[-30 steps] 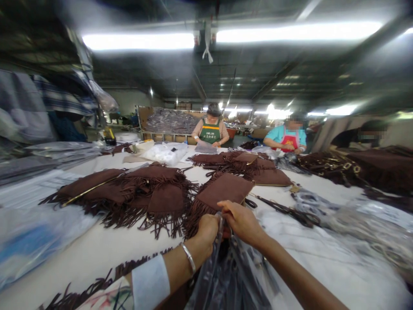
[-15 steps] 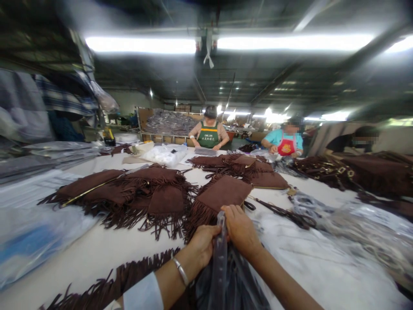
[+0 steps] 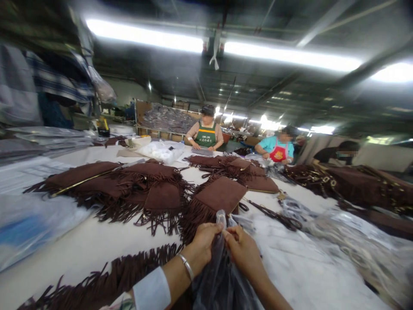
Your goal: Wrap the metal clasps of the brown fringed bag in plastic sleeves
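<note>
Far left: clear plastic packaging with a blue patch (image 3: 26, 234), lying on the white tabletop (image 3: 151, 243). Next, a heap of dark brown, suede-like fringed pouches (image 3: 106, 187), one with a long gold zip. Nearer, a dark brown fringe of narrow strips (image 3: 129, 273) runs toward the left forearm.

Centre: left hand (image 3: 203, 243), silver bangle at wrist, thumb and fingers pinching the upper edge of a limp, clear grey plastic bag (image 3: 222, 275). Bag hangs in folds below, at the near side of the table. Right hand (image 3: 243, 252), fingers curled, pinches the same edge just beside. Contents not readable through the folds. Just beyond, a flat brown fringed pouch (image 3: 221, 193) lies on the table.

Right: dark looped strap (image 3: 274, 215), then rumpled white plastic sheeting (image 3: 309, 258).

Risks, my judgement: thin film could slip or tear if the two pinches pull apart hard; the edge could double over if the plies cling; fringe near the left forearm might snag.

Against half a second ago: right fingers, then stretched up along the bag, now sit lower and bent inward; left pinch persists. View tilted; flat pouch appears unmoved.
</note>
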A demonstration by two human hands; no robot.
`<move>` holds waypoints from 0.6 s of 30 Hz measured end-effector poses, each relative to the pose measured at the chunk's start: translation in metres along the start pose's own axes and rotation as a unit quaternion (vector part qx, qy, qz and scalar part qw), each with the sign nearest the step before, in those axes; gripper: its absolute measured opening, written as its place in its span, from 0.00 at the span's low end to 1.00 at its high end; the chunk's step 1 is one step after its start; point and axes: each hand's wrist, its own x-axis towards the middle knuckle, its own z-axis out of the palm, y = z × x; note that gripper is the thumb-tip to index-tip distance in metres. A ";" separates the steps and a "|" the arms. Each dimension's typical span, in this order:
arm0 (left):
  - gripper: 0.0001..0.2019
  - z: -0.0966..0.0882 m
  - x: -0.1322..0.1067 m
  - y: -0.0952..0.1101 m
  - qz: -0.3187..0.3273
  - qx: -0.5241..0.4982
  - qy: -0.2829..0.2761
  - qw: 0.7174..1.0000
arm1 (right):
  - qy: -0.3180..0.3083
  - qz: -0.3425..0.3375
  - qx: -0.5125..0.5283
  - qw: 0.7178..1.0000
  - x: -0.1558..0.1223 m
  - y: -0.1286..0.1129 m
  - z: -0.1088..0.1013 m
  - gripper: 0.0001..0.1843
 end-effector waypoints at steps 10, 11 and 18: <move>0.08 -0.006 0.000 0.000 0.031 0.007 0.069 0.997 | 0.066 0.008 -0.005 0.998 0.000 -0.004 0.018 0.12; 0.08 -0.005 -0.002 -0.001 0.037 0.008 0.069 0.997 | 0.073 0.005 -0.014 0.997 -0.001 -0.005 0.018 0.12; 0.08 -0.006 -0.013 -0.010 0.104 0.064 0.090 0.988 | 0.107 -0.010 -0.104 0.989 -0.005 -0.010 0.021 0.09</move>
